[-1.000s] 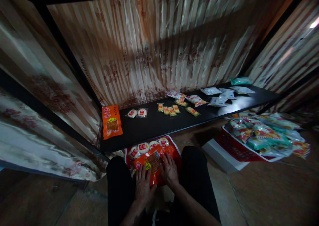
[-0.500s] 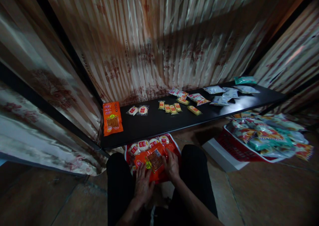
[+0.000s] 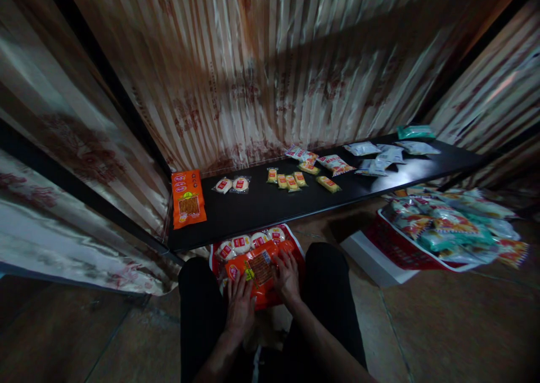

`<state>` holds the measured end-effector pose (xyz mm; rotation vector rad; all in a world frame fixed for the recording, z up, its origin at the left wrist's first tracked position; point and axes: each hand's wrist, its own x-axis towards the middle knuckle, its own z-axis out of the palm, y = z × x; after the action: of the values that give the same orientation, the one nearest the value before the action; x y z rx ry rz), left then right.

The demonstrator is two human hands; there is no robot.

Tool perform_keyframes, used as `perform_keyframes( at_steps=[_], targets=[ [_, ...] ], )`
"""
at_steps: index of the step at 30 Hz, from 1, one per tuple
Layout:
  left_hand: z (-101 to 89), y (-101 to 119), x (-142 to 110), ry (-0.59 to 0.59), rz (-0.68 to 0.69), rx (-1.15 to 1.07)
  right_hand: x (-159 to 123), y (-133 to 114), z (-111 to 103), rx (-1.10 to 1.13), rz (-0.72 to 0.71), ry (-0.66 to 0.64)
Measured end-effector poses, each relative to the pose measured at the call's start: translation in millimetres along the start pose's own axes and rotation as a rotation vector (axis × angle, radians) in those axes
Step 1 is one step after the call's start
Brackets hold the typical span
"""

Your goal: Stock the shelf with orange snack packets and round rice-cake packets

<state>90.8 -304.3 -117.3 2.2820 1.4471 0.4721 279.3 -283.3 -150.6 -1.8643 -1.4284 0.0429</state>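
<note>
An orange snack packet (image 3: 258,267) with a see-through window lies on top of a red basket (image 3: 297,243) with a white rim, between my knees. My left hand (image 3: 239,307) rests on the near left part of the packet, its fingers stretched out. Over the packet's right side is my right hand (image 3: 287,277), fingers apart and slightly bent, touching the wrapper. Behind the packet, in the same basket, sits a row of wrapped round white cakes (image 3: 242,244) with red labels. Whatever lies under the packet is hidden.
A black shelf (image 3: 236,217) holds another orange packet (image 3: 188,200), two round cakes (image 3: 240,184), small yellow packs (image 3: 291,182) and white packs (image 3: 363,148). A second red basket (image 3: 394,248), heaped with wrapped snacks, stands at right by a white box (image 3: 375,259). Curtains (image 3: 253,90) hang behind.
My right hand's fingers have bent and shifted slightly on the packet. My left hand stays nearly in place. The view has tilted down a little; the packets on the shelf have not moved.
</note>
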Motion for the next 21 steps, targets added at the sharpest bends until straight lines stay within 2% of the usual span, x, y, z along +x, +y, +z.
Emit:
perform_keyframes(
  at_steps=[5,10,13,17,21],
  targets=[
    [6.3,-14.2,6.3,0.090,0.026,0.011,-0.6,-3.0,-1.6,-0.016,-0.020,-0.057],
    [6.3,-21.1,10.3,0.279,-0.054,-0.049,-0.9,-7.8,-4.1,0.021,-0.112,-0.115],
    [4.7,-21.6,12.5,0.394,-0.068,-0.107,1.8,-13.2,-9.6,0.028,-0.101,-0.119],
    [0.1,-24.4,15.3,0.458,-0.111,-0.198,10.2,-21.4,-22.9,0.127,0.035,-0.170],
    [-7.0,-24.9,16.8,0.480,-0.127,-0.289,18.8,-20.8,-32.8,0.395,0.268,-0.229]
  ],
)
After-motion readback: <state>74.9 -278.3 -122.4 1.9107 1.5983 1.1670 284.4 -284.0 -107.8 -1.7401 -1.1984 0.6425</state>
